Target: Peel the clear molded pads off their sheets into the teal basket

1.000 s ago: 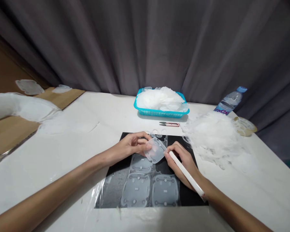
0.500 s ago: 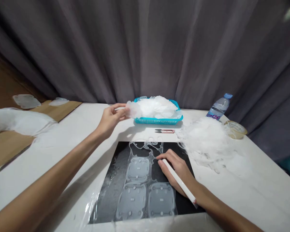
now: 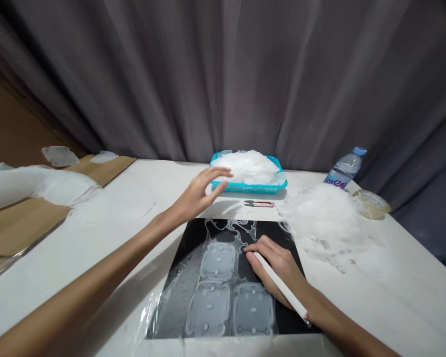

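Note:
My left hand (image 3: 202, 192) hovers by the left front of a blue basket (image 3: 252, 188), its fingers apart and nothing in them. A heap of thin, whitish translucent pieces (image 3: 249, 166) fills the basket. My right hand (image 3: 277, 265) rests on a black mat (image 3: 174, 297) and grips a slim white stick-like tool (image 3: 282, 287); its tip is hidden by the fingers. Under and beside that hand lies a clear moulded plastic sheet (image 3: 210, 308). It has 3 rounded-square panels with small studs, and cut-out gaps edged by thin strips.
Red-handled thread snips (image 3: 260, 204) lie before the basket. To the right are a pile of plastic scraps (image 3: 323, 218), a water bottle (image 3: 345, 168) and a tape roll (image 3: 373, 204). At left, a white plastic roll (image 3: 40, 183) lies on cardboard (image 3: 33, 225). A grey curtain (image 3: 223, 74) hangs behind.
My left hand has let go of a translucent piece at the basket and drawn back a little toward me, fingers spread. The right hand stays on the sheet with the white tool.

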A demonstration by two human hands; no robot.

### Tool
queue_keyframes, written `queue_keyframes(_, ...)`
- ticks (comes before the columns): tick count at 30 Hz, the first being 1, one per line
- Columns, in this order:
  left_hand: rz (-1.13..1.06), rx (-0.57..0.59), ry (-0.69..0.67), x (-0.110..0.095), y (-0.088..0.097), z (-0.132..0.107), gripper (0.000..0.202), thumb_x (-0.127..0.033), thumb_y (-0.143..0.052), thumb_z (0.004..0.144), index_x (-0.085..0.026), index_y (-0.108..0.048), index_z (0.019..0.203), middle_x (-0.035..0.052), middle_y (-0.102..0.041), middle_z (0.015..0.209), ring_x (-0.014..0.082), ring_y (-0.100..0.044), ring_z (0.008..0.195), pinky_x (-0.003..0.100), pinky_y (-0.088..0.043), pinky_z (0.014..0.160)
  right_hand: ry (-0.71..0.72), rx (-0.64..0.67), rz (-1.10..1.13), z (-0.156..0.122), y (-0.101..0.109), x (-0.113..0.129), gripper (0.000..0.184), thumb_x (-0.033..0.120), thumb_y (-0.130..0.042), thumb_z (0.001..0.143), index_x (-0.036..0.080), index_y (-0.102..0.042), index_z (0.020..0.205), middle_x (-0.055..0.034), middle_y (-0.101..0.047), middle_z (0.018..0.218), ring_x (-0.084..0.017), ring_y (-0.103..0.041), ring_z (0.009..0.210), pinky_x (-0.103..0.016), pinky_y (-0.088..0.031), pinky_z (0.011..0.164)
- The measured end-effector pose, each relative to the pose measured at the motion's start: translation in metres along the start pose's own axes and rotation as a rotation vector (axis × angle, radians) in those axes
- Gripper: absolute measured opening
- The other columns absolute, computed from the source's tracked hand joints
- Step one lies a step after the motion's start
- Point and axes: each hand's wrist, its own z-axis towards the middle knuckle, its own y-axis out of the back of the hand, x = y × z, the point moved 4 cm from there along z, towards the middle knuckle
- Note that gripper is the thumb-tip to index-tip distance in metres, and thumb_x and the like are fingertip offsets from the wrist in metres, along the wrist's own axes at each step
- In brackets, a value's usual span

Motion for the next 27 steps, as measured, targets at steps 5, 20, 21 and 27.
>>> queue_keyframes(5,-0.025,0.470,0.086,-0.016,-0.011,-0.103,0.043,-0.044,-0.069,0.095,-0.030,-0.063,0.136,0.0081,-0.058,0.147,0.0305,-0.054,0.134,0.045,-0.041,0.115,-0.046,0.068,0.031,-0.005,0.000,-0.001,0.031,0.022,-0.048,0.104,0.024,-0.061,0.132,-0.0064,-0.066,0.100,-0.018,-0.067,0.090,-0.030,-0.054,0.084)
queue_keyframes(20,0.053,0.607,0.064,-0.024,-0.023,-0.144,0.075,-0.065,-0.063,0.093,-0.034,-0.040,0.158,0.0061,-0.035,0.169,0.0341,-0.036,0.152,0.051,-0.033,0.124,-0.097,0.405,0.275,-0.007,-0.015,0.031,0.013,0.031,-0.064,0.101,0.022,-0.067,0.110,-0.0012,-0.068,0.095,-0.014,-0.063,0.085,-0.024,-0.050,0.080)
queue_keyframes(21,0.052,0.608,0.063,-0.024,-0.023,-0.144,0.076,-0.066,-0.063,0.093,-0.034,-0.040,0.158,0.0064,-0.034,0.169,0.0341,-0.036,0.152,0.050,-0.034,0.123,-0.096,0.407,0.265,-0.007,-0.016,0.031,0.013,0.031,-0.064,0.101,0.022,-0.066,0.110,-0.0011,-0.068,0.095,-0.014,-0.063,0.085,-0.024,-0.050,0.080)
queue_keyframes(27,0.024,0.581,0.075,-0.023,-0.024,-0.146,0.077,-0.065,-0.066,0.091,-0.033,-0.042,0.157,0.0077,-0.036,0.168,0.0356,-0.037,0.152,0.052,-0.033,0.123,0.085,0.385,0.254,-0.006,-0.019,0.036,0.011,0.021,-0.059,0.103,0.021,-0.067,0.111,-0.0048,-0.070,0.103,-0.016,-0.065,0.096,-0.027,-0.051,0.089)
